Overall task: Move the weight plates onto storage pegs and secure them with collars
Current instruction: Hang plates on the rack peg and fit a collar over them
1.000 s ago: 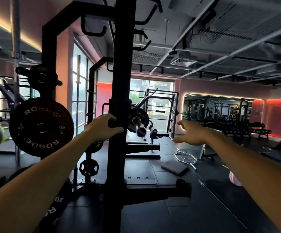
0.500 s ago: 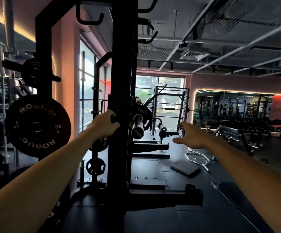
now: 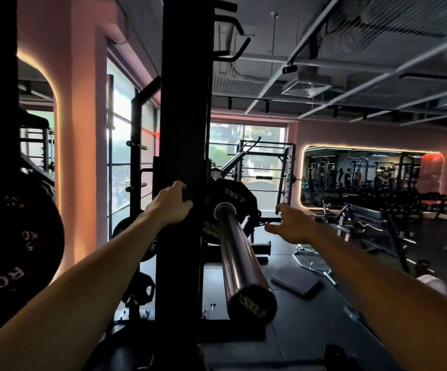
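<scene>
The 2.5 kg plate (image 3: 229, 203) sits on the barbell sleeve (image 3: 237, 253), close to the rack upright (image 3: 183, 156), so unloading isn't started, I reckon; no collar in sight. Big plate (image 3: 10, 236) hangs on a peg at left. My left hand (image 3: 170, 207) grips the upright, right hand (image 3: 292, 226) reaches w/ fingers spread, holding nothing. Vs half a sec ago, I've stepped in; sleeve looms nearer.

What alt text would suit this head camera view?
A person's left hand grips a black rack upright while the open right hand reaches toward a plate on a barbell sleeve in a dim gym.
</scene>
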The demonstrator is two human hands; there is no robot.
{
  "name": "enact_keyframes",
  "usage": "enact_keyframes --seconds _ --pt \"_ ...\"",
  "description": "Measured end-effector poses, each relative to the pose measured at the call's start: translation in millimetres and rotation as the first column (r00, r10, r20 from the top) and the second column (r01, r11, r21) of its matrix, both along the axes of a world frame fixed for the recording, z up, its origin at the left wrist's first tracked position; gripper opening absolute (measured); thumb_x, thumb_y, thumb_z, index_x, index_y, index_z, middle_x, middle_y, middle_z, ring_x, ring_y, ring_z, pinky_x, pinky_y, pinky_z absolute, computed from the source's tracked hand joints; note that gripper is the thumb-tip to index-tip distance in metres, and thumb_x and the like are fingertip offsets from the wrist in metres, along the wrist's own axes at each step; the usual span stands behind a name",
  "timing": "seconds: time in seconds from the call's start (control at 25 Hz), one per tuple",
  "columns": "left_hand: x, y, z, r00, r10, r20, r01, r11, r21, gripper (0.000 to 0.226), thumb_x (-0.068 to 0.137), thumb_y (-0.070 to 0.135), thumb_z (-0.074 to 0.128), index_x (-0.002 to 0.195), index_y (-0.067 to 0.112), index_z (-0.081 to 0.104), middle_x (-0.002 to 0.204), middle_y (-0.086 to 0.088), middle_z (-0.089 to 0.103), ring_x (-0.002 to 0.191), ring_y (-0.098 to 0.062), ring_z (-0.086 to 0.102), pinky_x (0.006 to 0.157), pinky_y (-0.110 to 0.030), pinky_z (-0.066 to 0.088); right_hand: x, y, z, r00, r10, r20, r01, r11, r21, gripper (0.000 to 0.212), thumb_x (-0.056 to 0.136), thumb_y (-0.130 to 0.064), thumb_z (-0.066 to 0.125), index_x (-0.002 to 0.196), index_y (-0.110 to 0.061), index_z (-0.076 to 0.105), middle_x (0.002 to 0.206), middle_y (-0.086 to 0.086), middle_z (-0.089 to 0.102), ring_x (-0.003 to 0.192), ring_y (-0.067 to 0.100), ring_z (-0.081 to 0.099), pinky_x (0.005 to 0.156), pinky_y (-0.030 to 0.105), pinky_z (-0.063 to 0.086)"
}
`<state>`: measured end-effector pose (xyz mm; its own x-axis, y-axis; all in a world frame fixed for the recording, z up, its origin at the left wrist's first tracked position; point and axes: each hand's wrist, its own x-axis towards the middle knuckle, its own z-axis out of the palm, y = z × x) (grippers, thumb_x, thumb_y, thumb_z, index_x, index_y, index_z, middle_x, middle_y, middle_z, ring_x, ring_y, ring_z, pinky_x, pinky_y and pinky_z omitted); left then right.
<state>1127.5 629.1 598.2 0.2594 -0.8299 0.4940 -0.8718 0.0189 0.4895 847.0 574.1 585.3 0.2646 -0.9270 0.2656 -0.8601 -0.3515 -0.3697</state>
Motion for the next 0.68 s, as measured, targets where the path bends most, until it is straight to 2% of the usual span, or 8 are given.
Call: enact_keyframes --seconds 0.2,0.28,0.36,0.44,0.48,0.56,0.68 --pt "6 -74 -5 0.999 -0.039 0.010 0.039 0.998 0.055 0.071 0.088 0.025 0.059 0.150 0.024 0.025 0.132 -0.015 0.057 0.117 -0.033 0.057 0.097 -0.039 0.047 43 -78 -8 0.992 -0.016 0.128 0.010 0.999 0.044 0.083 0.087 -0.035 0.067 0.146 -0.002 0.019 0.143 0.019 0.044 0.127 0.034 0.047 0.095 0.033 0.041" --pt "5 -92 -7 0.996 -0.089 0.019 0.088 0.994 0.068 0.074 0.086 0.022 0.059 0.150 0.031 0.023 0.132 -0.014 0.058 0.116 -0.034 0.058 0.098 -0.041 0.047 57 -100 -13 0.986 -0.022 0.163 0.012 0.998 0.060 0.088 0.081 -0.033 0.070 0.146 -0.002 0.020 0.137 0.019 0.046 0.125 0.035 0.049 0.094 0.035 0.043" --pt "3 -106 -7 0.993 -0.110 0.044 0.107 0.993 0.052 0.069 0.084 0.022 0.058 0.145 0.036 0.030 0.127 -0.013 0.060 0.111 -0.035 0.060 0.096 -0.045 0.049 68 -122 -21 0.981 -0.014 0.195 0.007 0.999 0.038 0.076 0.070 -0.031 0.068 0.134 -0.001 0.040 0.114 0.015 0.057 0.107 0.034 0.060 0.078 0.034 0.048" --pt "-2 -112 -6 0.993 -0.071 0.091 0.070 0.997 0.013 0.054 0.085 0.021 0.056 0.136 0.031 0.040 0.118 -0.015 0.062 0.102 -0.037 0.061 0.088 -0.046 0.052 74 -136 -27 0.970 -0.023 0.243 0.025 1.000 -0.005 0.052 0.074 -0.021 0.062 0.120 0.000 0.051 0.102 0.016 0.063 0.095 0.033 0.063 0.067 0.030 0.042" --pt "-5 -113 -5 0.991 -0.032 0.132 0.033 0.999 -0.005 0.049 0.086 0.021 0.056 0.132 0.027 0.042 0.113 -0.015 0.062 0.099 -0.038 0.061 0.083 -0.044 0.052 76 -137 -29 0.962 -0.028 0.271 0.036 0.999 -0.025 0.043 0.078 -0.014 0.060 0.118 0.000 0.052 0.102 0.017 0.064 0.095 0.034 0.062 0.067 0.030 0.040" --pt "-11 -111 -8 0.973 0.054 0.223 -0.046 0.998 -0.042 0.045 0.087 0.019 0.055 0.130 0.020 0.043 0.107 -0.016 0.061 0.097 -0.040 0.060 0.072 -0.040 0.045 77 -130 -28 0.954 -0.018 0.298 0.040 0.997 -0.068 0.039 0.081 -0.010 0.055 0.118 -0.001 0.050 0.103 0.017 0.064 0.099 0.036 0.062 0.069 0.031 0.039" --pt "-19 -96 -12 0.948 0.152 0.281 -0.125 0.986 -0.109 0.041 0.088 0.018 0.055 0.128 0.016 0.048 0.109 -0.017 0.062 0.100 -0.041 0.060 0.070 -0.038 0.038 70 -111 -24 0.967 -0.010 0.255 0.039 0.993 -0.108 0.039 0.084 -0.014 0.055 0.121 -0.004 0.046 0.110 0.016 0.063 0.104 0.037 0.060 0.073 0.033 0.040"
